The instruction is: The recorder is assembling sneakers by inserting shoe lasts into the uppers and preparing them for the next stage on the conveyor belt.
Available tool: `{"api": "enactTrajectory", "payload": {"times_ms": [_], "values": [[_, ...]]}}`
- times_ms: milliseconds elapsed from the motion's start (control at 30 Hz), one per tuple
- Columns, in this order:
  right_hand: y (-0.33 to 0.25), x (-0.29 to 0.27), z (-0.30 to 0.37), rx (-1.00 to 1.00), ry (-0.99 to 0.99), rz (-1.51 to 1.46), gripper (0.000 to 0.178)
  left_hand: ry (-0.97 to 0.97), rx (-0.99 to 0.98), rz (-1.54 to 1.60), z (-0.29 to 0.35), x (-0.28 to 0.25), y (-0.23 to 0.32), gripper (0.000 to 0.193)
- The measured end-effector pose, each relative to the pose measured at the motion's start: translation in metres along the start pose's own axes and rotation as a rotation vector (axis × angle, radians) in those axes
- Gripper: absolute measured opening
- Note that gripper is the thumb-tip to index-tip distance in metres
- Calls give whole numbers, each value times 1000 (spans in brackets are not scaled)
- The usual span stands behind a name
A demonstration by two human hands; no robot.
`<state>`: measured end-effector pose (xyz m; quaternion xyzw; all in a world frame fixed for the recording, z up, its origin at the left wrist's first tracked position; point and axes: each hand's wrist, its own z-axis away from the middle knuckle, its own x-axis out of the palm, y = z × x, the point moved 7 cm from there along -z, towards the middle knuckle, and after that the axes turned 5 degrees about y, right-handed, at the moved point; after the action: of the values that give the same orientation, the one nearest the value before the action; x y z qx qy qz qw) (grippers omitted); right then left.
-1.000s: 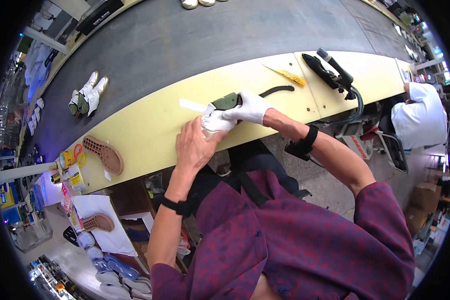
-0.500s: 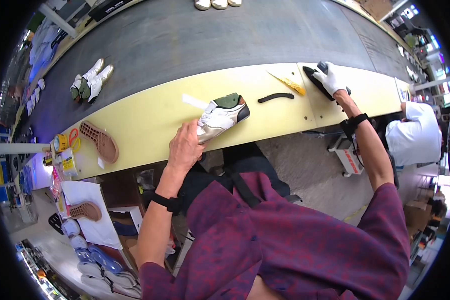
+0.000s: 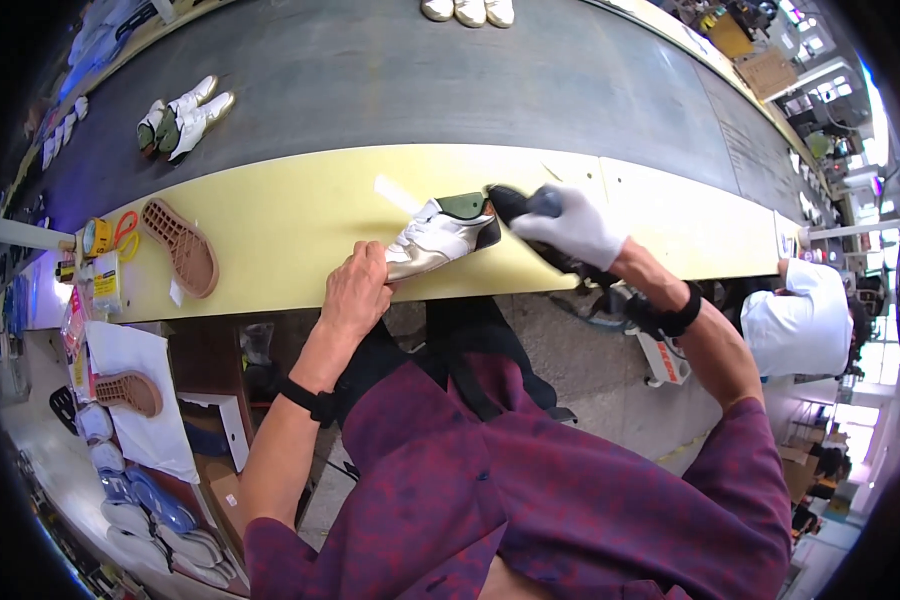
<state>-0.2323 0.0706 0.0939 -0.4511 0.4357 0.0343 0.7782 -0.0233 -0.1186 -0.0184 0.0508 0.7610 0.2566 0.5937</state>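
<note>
"What have you got on the feed?"

"I've got the shoe [image 3: 440, 246] near centre, just toward twelve o'clock: white and gold, green collar, over the pale yellow worktable [image 3: 300, 205]. Toe points to eight, heel to two."

"And the hands?"

"Left hand [image 3: 358, 292], bare, at nine: fingers closed over the toe. Right hand [image 3: 573, 226], white-gloved, at two: curled round a black tool [image 3: 510, 204], though blur hides how tightly. The tool's nose is right by the heel; touching or not, I can't tell."

"Any print you can read?"

"At nine I see a packet [image 3: 107, 287] with a yellow label, its lettering too small for me. Toward four, a white unit [image 3: 660, 361] carries bold red lettering. At eight, a cardboard box [image 3: 222, 492] wears a small pale sticker, unreadable from here."
</note>
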Motion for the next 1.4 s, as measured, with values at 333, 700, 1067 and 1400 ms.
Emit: {"api": "enactTrajectory", "payload": {"times_ms": [333,700,1067,1400], "values": [[-35,70,-7,75,-119,188,48,55,-135,82,11,-8,-16,31],[-40,50,-6,58,-49,104,45,77,-34,-18,9,-6,-15,18],[-43,58,-49,241,-272,124,51,130,-97,113,21,-26,-26,39],[-29,64,-57,214,-280,187,40,256,-306,313,27,-60,-46,33]]}}
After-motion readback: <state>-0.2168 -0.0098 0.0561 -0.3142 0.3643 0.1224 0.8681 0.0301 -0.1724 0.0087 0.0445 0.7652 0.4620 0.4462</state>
